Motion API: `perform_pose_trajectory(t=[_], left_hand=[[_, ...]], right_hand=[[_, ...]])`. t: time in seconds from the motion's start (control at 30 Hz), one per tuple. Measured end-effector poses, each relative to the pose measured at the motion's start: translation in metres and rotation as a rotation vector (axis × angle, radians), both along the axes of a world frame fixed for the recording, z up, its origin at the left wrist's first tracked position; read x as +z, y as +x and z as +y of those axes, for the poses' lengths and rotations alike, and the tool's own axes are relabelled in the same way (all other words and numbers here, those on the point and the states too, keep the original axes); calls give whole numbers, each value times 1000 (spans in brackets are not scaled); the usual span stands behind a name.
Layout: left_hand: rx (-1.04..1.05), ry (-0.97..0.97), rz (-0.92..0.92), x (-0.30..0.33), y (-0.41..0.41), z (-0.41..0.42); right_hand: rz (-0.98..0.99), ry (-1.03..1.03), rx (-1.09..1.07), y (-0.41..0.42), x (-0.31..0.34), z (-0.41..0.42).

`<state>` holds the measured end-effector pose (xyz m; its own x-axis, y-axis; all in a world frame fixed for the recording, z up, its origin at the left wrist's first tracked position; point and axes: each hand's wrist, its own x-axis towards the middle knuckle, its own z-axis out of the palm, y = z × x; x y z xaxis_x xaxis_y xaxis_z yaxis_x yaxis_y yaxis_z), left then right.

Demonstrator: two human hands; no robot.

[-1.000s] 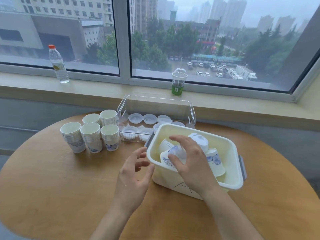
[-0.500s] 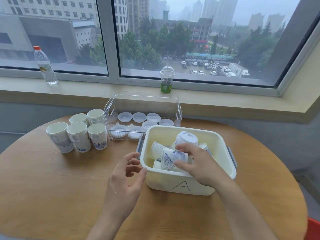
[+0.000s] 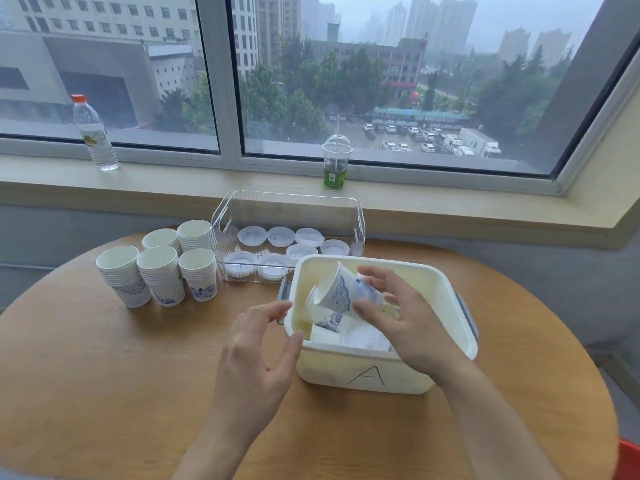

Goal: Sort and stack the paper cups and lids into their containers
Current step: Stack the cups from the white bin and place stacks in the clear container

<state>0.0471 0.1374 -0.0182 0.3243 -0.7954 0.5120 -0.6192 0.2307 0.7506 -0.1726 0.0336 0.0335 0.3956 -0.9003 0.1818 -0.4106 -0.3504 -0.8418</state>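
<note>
Tilting above the bin [image 3: 450, 282], a paper cup [image 3: 341, 292] is gripped by the right hand [image 3: 412, 320]; the left hand [image 3: 256, 355] is held open, empty.

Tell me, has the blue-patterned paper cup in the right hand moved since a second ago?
Yes. The blue-patterned paper cup has risen from inside the white plastic bin marked A to above its rim.

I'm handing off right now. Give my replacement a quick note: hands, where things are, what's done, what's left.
Right hand grips a blue-patterned cup, tilted, above white bin A.
Left hand open, empty, beside the bin's left wall.
Done: five cup stacks on the table; lids laid in the clear container.
Left: more cups and at least one lid remain in bin A.
</note>
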Motion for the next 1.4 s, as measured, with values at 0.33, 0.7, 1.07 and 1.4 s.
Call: perform_pose_trajectory(t=[0.33, 0.7, 1.07, 1.4], left_hand=[[-114, -22, 233, 21, -18, -6], [-148, -35, 343, 18, -4, -2], [6, -33, 357, 8, 28, 8], [24, 14, 351, -9, 35, 13]], right_hand=[[-132, 32, 128, 28, -1, 22], [-54, 50, 230, 42, -3, 27], [406, -87, 111, 48, -5, -30], [794, -136, 180, 81, -7, -46]])
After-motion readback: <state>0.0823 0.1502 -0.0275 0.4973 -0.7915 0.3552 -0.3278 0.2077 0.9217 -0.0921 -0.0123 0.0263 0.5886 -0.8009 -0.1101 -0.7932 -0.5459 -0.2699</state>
